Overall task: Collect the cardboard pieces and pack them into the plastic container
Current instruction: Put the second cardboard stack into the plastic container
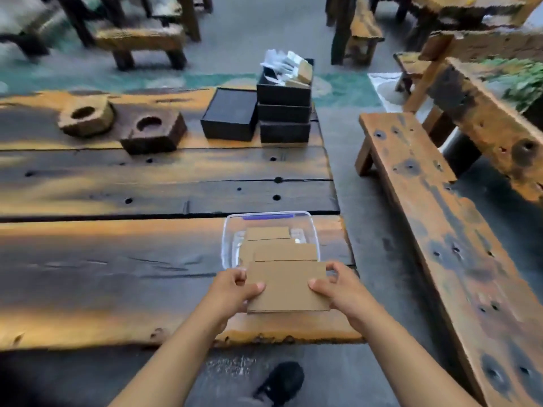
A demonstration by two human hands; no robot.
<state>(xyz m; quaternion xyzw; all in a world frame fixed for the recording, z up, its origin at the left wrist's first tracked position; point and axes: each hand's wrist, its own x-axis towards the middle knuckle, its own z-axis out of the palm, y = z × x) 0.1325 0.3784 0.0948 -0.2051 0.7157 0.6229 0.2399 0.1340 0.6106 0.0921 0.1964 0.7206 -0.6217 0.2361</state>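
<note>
A flat brown cardboard piece (286, 286) is held level just above the table's near edge, in front of a clear plastic container (227, 239). My left hand (235, 289) grips its left side and my right hand (340, 286) grips its right side, thumbs on top. Inside the container lie several more cardboard pieces (279, 248), stacked and overlapping; the nearest one reaches the container's front rim.
The wooden table (117, 259) carries two wooden blocks with round holes (123, 124) and stacked black boxes (283, 113) at the far side, the top one holding papers. A wooden bench (440, 230) stands to the right. A dark shoe (282, 380) shows below the table edge.
</note>
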